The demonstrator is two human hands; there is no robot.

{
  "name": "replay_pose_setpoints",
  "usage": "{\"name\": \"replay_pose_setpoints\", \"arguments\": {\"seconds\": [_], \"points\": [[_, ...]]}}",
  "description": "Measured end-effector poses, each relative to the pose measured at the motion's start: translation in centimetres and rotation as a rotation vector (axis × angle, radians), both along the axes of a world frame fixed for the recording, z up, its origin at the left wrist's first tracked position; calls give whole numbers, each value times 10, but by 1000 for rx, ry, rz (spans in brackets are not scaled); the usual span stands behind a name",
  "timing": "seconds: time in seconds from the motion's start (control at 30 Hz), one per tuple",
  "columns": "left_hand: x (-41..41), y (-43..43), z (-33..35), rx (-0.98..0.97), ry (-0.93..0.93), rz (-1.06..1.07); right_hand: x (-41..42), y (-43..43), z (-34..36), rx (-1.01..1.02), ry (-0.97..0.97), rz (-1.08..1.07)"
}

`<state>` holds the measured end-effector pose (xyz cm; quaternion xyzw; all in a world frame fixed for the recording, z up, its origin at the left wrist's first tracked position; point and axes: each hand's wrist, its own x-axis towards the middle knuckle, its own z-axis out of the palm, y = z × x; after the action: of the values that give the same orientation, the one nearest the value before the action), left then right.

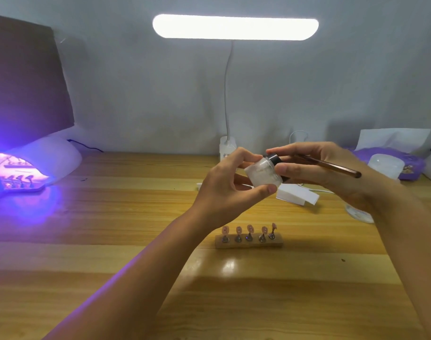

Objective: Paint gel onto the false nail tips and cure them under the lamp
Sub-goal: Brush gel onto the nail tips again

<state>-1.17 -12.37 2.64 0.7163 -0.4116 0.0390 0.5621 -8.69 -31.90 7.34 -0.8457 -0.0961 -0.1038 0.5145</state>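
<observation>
Though blurry, seemingly frosted black-capped jar (263,174)

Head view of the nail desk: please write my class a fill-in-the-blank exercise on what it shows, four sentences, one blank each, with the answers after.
1. The wooden holder on the table carries ____ nail tips.
2. The left hand holds the frosted jar, while the right hand pinches its black ____.
3. The curing lamp at the left is switched ____.
4. The brush is held in the ____ hand.

Answers: five; lid; on; right.
</observation>
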Motion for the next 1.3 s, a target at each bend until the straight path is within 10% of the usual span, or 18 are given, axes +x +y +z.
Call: {"name": "replay_pose_setpoints", "arguments": {"seconds": [0.5,0.77,0.97,1.3], "points": [[-5,-8,-2,65,-387,209,23,24,-16,-332,-142,-465],[1,-4,-3,-34,181,-78,-4,-16,8,-196,118,-79],[5,0,1,-17,263,-139,1,-10,5,-188,57,-45],[-4,-5,0,69,-161,92,20,14,-4,-429,0,-314]]}}
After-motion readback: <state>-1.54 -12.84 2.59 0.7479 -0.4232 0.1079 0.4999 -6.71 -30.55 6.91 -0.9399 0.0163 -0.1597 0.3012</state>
